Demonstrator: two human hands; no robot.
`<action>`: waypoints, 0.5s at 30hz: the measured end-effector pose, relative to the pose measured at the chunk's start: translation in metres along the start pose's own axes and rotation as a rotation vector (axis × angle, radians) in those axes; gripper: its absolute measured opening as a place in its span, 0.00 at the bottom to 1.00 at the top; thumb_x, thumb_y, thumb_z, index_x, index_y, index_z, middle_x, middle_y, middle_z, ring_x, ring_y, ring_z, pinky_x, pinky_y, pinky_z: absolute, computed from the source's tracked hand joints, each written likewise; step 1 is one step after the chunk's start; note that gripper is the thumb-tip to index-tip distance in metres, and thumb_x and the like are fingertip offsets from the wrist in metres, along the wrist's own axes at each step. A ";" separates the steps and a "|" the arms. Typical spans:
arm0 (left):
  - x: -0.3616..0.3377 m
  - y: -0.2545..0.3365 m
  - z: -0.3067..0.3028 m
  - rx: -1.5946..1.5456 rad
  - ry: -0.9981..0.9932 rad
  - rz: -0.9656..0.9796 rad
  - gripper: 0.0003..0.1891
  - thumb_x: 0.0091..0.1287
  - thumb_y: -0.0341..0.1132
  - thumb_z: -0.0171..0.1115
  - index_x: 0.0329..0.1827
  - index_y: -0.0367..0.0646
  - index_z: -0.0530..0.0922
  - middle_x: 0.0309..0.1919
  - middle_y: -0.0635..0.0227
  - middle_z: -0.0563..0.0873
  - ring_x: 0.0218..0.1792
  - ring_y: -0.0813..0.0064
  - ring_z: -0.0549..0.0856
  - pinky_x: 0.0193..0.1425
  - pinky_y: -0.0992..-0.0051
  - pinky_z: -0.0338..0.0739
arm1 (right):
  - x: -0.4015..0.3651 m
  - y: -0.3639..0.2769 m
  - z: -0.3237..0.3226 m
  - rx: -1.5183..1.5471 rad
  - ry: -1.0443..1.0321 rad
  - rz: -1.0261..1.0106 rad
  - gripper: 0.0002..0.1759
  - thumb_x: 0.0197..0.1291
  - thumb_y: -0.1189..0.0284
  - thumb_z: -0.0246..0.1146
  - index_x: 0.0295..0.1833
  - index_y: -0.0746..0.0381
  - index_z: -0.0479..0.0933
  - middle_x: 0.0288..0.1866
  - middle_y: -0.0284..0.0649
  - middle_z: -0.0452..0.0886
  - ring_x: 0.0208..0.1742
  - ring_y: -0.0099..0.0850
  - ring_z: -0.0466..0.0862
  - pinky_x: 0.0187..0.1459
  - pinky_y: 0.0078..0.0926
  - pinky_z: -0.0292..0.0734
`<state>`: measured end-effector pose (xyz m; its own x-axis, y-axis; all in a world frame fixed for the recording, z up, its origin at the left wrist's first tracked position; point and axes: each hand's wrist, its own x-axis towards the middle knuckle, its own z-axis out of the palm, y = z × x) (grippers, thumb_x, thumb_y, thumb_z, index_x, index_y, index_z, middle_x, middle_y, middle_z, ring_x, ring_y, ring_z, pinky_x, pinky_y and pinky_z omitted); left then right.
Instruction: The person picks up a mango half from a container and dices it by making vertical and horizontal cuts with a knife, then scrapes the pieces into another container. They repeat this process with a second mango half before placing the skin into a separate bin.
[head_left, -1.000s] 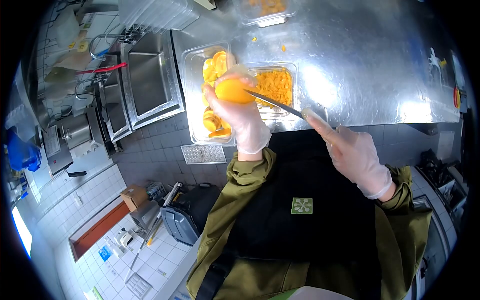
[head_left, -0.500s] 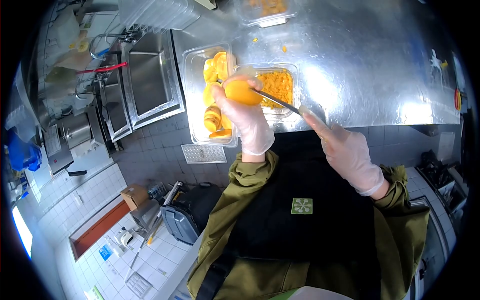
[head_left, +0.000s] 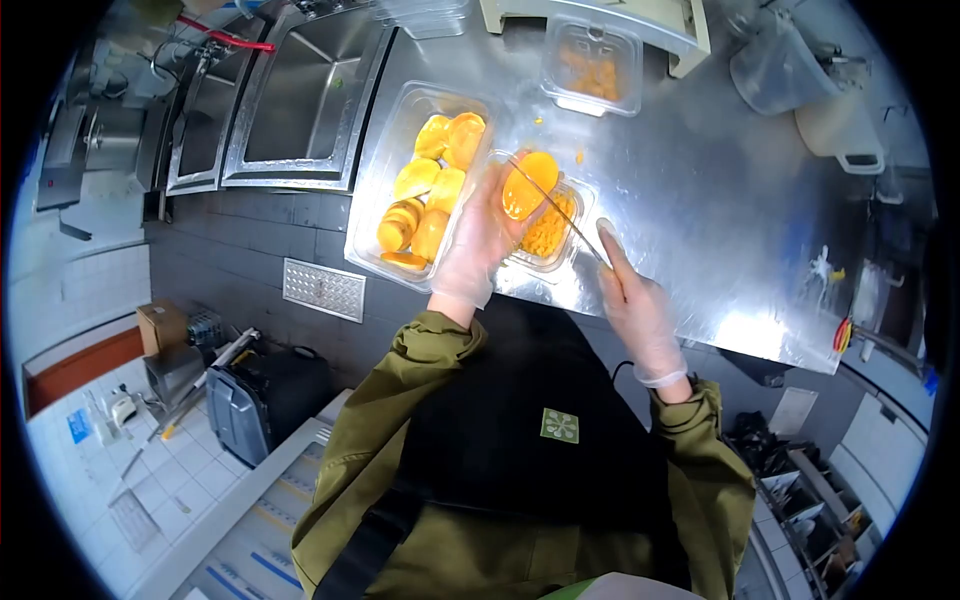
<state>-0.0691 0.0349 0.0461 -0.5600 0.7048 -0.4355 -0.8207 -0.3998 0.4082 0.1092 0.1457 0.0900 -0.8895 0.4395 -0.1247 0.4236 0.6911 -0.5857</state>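
A peeled mango half (head_left: pixel 518 196) rests in my gloved left hand (head_left: pixel 474 240), which cups it with the cut face turned up. My gloved right hand (head_left: pixel 642 322) grips a knife (head_left: pixel 578 232), index finger stretched along its back. The thin blade lies across the mango's face. Beneath the mango is a small clear container (head_left: pixel 590 205) holding diced mango (head_left: pixel 545 235), partly hidden by the knife and left hand. To the left stands a longer clear container (head_left: pixel 362 232) with several peeled mango pieces (head_left: pixel 416 180), some of them sliced.
Everything stands on a steel worktop (head_left: pixel 690 220), beside a sink (head_left: pixel 300 110) at left. Farther back are a lidded clear container (head_left: pixel 592 75) with orange pieces, a cream stand (head_left: pixel 630 22) and a white jug (head_left: pixel 840 135). Small mango bits (head_left: pixel 579 157) lie on the steel.
The mango half has turned so its flat face shows, and the blade now lies across that face. The camera view has shifted, bringing more of the worktop's back into sight.
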 end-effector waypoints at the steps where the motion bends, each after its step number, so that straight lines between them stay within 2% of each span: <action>1: -0.002 0.000 0.004 -0.012 0.016 -0.005 0.22 0.72 0.45 0.37 0.61 0.39 0.64 0.59 0.60 0.70 0.61 0.63 0.70 0.63 0.63 0.66 | 0.005 -0.008 0.002 -0.065 0.006 0.034 0.27 0.61 0.69 0.55 0.66 0.50 0.61 0.18 0.44 0.74 0.19 0.42 0.77 0.23 0.35 0.72; 2: -0.005 0.001 0.009 -0.023 0.031 -0.012 0.23 0.72 0.46 0.38 0.61 0.40 0.65 0.58 0.62 0.72 0.60 0.66 0.70 0.62 0.64 0.67 | 0.009 -0.009 0.008 -0.136 0.062 -0.003 0.21 0.62 0.65 0.54 0.60 0.55 0.66 0.17 0.43 0.75 0.17 0.43 0.77 0.21 0.36 0.72; 3: -0.007 0.003 0.013 -0.036 0.044 -0.023 0.23 0.71 0.47 0.39 0.61 0.41 0.65 0.57 0.65 0.73 0.59 0.70 0.71 0.61 0.66 0.67 | 0.011 -0.009 0.017 -0.195 0.072 0.013 0.17 0.62 0.64 0.54 0.56 0.56 0.67 0.17 0.43 0.75 0.17 0.43 0.78 0.21 0.37 0.73; 6: 0.002 0.001 0.000 -0.044 -0.002 -0.004 0.21 0.71 0.46 0.39 0.58 0.41 0.68 0.54 0.65 0.75 0.58 0.70 0.72 0.60 0.67 0.68 | 0.017 -0.003 0.045 -0.332 0.089 0.050 0.11 0.63 0.64 0.52 0.44 0.59 0.69 0.17 0.45 0.76 0.19 0.45 0.78 0.21 0.38 0.74; 8: 0.001 0.003 0.000 -0.041 0.085 0.001 0.20 0.71 0.44 0.39 0.55 0.40 0.69 0.53 0.64 0.75 0.56 0.70 0.74 0.58 0.67 0.69 | 0.017 0.002 0.059 -0.352 0.078 0.068 0.09 0.63 0.64 0.51 0.38 0.59 0.69 0.17 0.47 0.76 0.19 0.47 0.78 0.20 0.41 0.73; 9: -0.001 0.003 -0.002 -0.039 0.133 -0.004 0.19 0.71 0.44 0.39 0.54 0.40 0.69 0.53 0.64 0.75 0.55 0.70 0.74 0.57 0.67 0.70 | 0.017 0.006 0.065 -0.355 0.079 0.061 0.11 0.63 0.63 0.51 0.37 0.60 0.68 0.17 0.46 0.76 0.19 0.47 0.78 0.20 0.40 0.73; 12: 0.014 -0.014 -0.028 -0.133 -0.055 -0.023 0.17 0.70 0.42 0.41 0.51 0.40 0.70 0.51 0.62 0.76 0.51 0.69 0.77 0.53 0.66 0.72 | 0.013 0.009 0.066 -0.364 0.079 0.052 0.13 0.63 0.61 0.51 0.35 0.61 0.67 0.16 0.46 0.76 0.18 0.46 0.78 0.20 0.40 0.74; 14: 0.028 -0.025 -0.049 0.040 -0.111 0.055 0.16 0.69 0.42 0.42 0.50 0.40 0.70 0.49 0.62 0.77 0.49 0.68 0.79 0.52 0.66 0.73 | 0.009 0.002 0.061 -0.365 0.086 0.051 0.13 0.63 0.62 0.51 0.34 0.61 0.68 0.16 0.47 0.76 0.18 0.48 0.78 0.20 0.41 0.74; 15: 0.026 -0.023 -0.046 0.026 -0.090 0.035 0.17 0.69 0.42 0.42 0.51 0.40 0.70 0.49 0.62 0.78 0.49 0.68 0.79 0.53 0.65 0.73 | 0.006 -0.001 0.058 -0.351 0.096 0.052 0.13 0.63 0.62 0.51 0.34 0.61 0.68 0.17 0.48 0.76 0.19 0.48 0.78 0.21 0.42 0.73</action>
<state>-0.0701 0.0347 -0.0113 -0.5745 0.7412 -0.3471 -0.7971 -0.4103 0.4430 0.0933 0.1142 0.0432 -0.8522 0.5195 -0.0621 0.5156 0.8139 -0.2680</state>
